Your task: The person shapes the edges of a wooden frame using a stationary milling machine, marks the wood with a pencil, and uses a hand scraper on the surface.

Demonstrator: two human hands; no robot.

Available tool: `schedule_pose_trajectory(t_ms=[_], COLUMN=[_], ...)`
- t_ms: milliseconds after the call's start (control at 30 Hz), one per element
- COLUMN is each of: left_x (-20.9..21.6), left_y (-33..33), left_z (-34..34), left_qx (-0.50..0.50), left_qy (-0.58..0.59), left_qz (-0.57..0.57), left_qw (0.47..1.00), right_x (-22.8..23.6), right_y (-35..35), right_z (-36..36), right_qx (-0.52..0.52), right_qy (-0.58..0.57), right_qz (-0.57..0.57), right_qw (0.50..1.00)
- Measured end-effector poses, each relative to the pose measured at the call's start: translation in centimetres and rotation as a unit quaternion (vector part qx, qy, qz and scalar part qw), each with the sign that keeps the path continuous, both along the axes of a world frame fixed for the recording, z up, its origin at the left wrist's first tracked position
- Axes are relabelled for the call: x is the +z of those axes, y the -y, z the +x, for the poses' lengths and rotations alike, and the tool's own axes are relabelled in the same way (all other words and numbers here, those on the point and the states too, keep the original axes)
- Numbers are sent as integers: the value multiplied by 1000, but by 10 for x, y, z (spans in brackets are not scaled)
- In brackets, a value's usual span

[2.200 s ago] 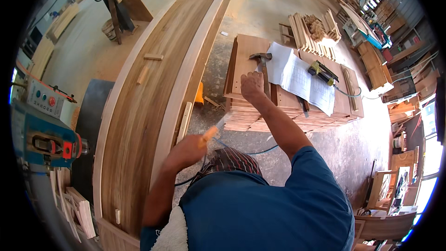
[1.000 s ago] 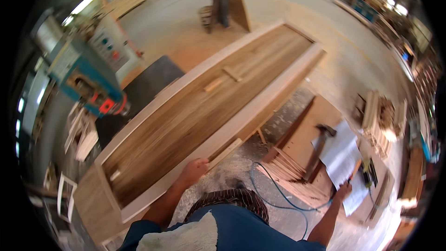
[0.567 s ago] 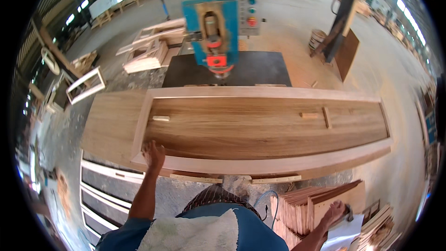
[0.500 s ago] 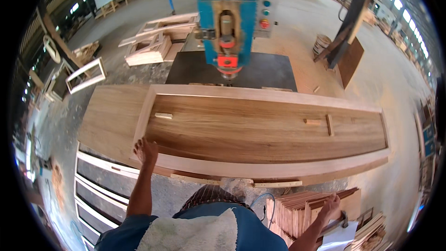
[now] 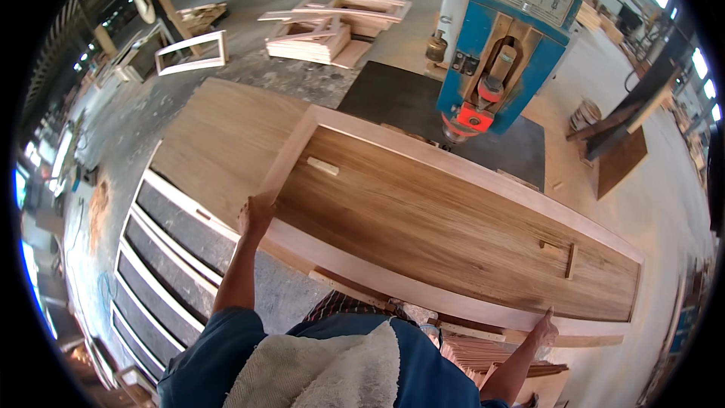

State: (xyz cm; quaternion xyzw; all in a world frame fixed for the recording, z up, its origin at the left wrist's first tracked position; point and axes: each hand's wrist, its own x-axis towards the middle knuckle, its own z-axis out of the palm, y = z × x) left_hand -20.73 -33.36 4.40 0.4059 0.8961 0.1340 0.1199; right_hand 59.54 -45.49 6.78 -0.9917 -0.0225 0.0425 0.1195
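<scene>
A long, pale wooden frame point(image 5: 291, 153) lies on a broad brown board point(image 5: 226, 132) in front of me. My left hand point(image 5: 257, 216) grips the frame's near left corner. Farther right, my right hand point(image 5: 542, 330) has its fingers closed over the near rail. Inside the frame lie a short wooden strip point(image 5: 322, 166) at the left, and an upright strip point(image 5: 571, 261) beside a small block point(image 5: 550, 245) at the right. Fingertips under the frame's edge are hidden.
A blue machine point(image 5: 510, 26) with a red head stands over a black table point(image 5: 393, 91) beyond the frame. White slatted frames point(image 5: 174, 257) lie at the left. Stacked wooden pieces point(image 5: 476, 351) sit near my right arm. More frames point(image 5: 310, 38) are piled behind.
My right hand has come up from beside the stacked pieces onto the near rail. My left hand stays at the corner. The whole view has turned, so the frame now slants down to the right.
</scene>
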Motion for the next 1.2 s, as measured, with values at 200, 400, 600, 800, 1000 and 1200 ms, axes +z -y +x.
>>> schedule_pose_trajectory(t_ms=[200, 400, 600, 800, 1000, 1200], left_x=[-10, 22, 37, 18, 24, 19], left_y=[-3, 7, 15, 12, 10, 13], left_z=[-18, 16, 41, 48, 42, 32], left_qx=[24, 21, 52, 43, 55, 59], left_qy=[26, 0, -18, -31, -34, -5], left_qz=[30, 94, 87, 89, 74, 72], left_qw=[999, 995, 995, 995, 995, 996], right_x=[-22, -26, -34, -57, -41, -39], right_y=[-7, 2, 3, 12, 12, 15], right_z=[28, 53, 67, 106, 66, 57], right_qx=[-35, -11, 2, 22, 89, 103], right_qy=[1, 93, 114, 136, 118, 105], right_qz=[2, 141, 121, 108, 0, 29], right_qw=[999, 986, 986, 985, 989, 989])
